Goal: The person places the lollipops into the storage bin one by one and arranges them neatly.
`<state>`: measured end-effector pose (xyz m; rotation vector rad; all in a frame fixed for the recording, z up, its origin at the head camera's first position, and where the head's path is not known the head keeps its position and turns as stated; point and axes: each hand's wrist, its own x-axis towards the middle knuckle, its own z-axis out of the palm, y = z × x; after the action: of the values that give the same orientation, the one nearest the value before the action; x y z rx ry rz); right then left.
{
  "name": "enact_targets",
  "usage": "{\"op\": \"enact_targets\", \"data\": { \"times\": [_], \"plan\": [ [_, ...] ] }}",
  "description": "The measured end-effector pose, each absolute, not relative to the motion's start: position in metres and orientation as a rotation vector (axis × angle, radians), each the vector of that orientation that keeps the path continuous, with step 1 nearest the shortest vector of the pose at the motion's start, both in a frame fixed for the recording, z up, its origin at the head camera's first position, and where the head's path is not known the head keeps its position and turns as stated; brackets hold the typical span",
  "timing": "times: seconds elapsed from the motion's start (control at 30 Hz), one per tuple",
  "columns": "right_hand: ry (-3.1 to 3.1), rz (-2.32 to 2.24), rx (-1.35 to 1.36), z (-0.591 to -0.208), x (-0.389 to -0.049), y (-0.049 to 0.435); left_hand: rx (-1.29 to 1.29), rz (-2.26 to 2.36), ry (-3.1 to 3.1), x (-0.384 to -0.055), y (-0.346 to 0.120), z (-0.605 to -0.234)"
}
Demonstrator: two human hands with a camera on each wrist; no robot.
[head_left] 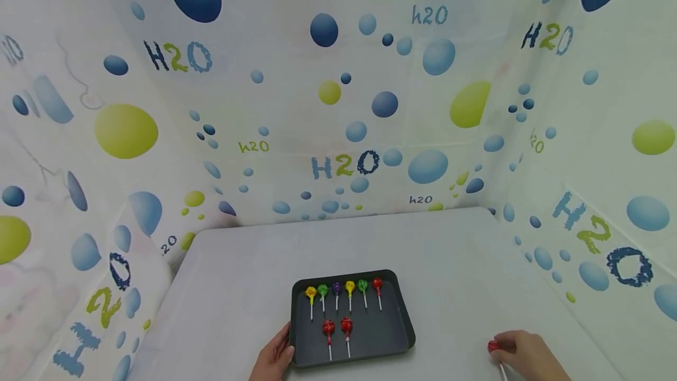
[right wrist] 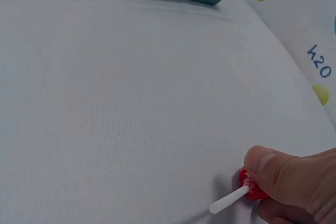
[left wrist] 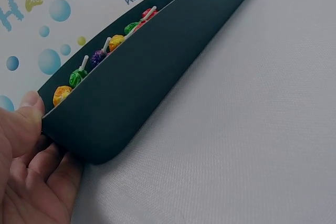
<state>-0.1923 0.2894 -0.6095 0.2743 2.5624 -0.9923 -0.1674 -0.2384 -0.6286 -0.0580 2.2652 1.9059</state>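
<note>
My left hand (head_left: 273,355) grips the left edge of a dark tray (head_left: 378,334), thumb on the rim and fingers under the side, as the left wrist view shows. Lollipops lie in the tray: a back row with yellow (head_left: 311,292), green (head_left: 323,291), purple (head_left: 337,288) and red (head_left: 377,283) heads among them, and two red lollipops (head_left: 328,327) nearer the front. Off to the right of the tray, my right hand (head_left: 529,354) pinches another red lollipop (right wrist: 253,187) by its wrapped head, close over the table. Its white stick points away from the fingers.
The tray stands on a table with a white cloth (head_left: 238,287). Behind and on both sides hang white curtains (head_left: 285,104) printed with blue and green bubbles and H2O lettering. The table's back edge meets the rear curtain.
</note>
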Motion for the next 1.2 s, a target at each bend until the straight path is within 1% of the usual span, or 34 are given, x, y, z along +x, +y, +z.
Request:
{"op": "enact_targets", "data": {
  "times": [0.23,0.67,0.77,1.03,1.2],
  "plan": [
    [2.519,-1.053,0.34,-0.613,-0.186,0.29,-0.066,1.883,2.284,-0.168,-0.239,-0.629],
    [2.519,-1.081,0.328,-0.608,-0.187,0.286,-0.057,1.891,2.282,-0.169,-0.24,-0.63],
    [2.565,-1.081,0.303,-0.602,-0.19,0.283,-0.062,1.892,2.281,-0.169,-0.24,-0.631],
    [2.761,-1.11,0.168,-0.575,-0.205,0.256,-0.08,1.909,2.268,-0.169,-0.238,-0.628],
    [2.839,-1.139,0.075,-0.568,-0.218,0.229,-0.059,1.906,2.258,-0.169,-0.238,-0.628]
  ]
}}
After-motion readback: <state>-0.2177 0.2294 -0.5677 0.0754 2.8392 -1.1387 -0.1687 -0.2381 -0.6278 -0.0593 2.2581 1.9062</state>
